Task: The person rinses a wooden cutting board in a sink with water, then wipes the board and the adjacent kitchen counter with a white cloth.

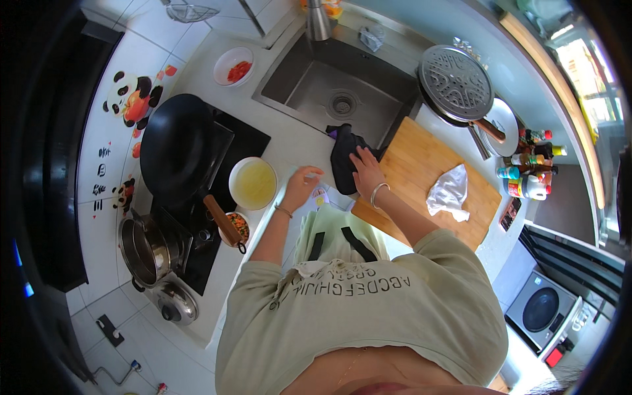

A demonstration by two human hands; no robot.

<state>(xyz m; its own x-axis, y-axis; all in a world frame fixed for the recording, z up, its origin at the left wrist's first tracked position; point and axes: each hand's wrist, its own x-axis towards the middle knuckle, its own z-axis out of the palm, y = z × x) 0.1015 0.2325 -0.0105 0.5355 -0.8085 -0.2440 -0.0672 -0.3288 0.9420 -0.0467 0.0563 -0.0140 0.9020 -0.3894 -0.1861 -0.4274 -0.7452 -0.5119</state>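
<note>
My right hand [368,174] lies on a dark cloth [344,160] with its fingers spread. The cloth drapes from the near rim of the steel sink [321,91] over the front edge of the counter, and a small purple patch shows at its far end. My left hand [302,186] holds nothing; its fingers are slightly bent and apart, close to the counter's front edge. Left of it stands a white bowl of pale yellow liquid [253,183]. To the right of my right hand is a wooden cutting board [412,168] with a crumpled white cloth [448,192] on it.
A black wok [175,148] sits on the hob, its wooden handle [222,219] reaching over a bowl of diced vegetables [240,224]. Nearby are a steel pot [145,249] and lid [175,301]. A bowl with red pieces [233,66], a lidded pan [456,81] and several bottles [528,170] stand farther off.
</note>
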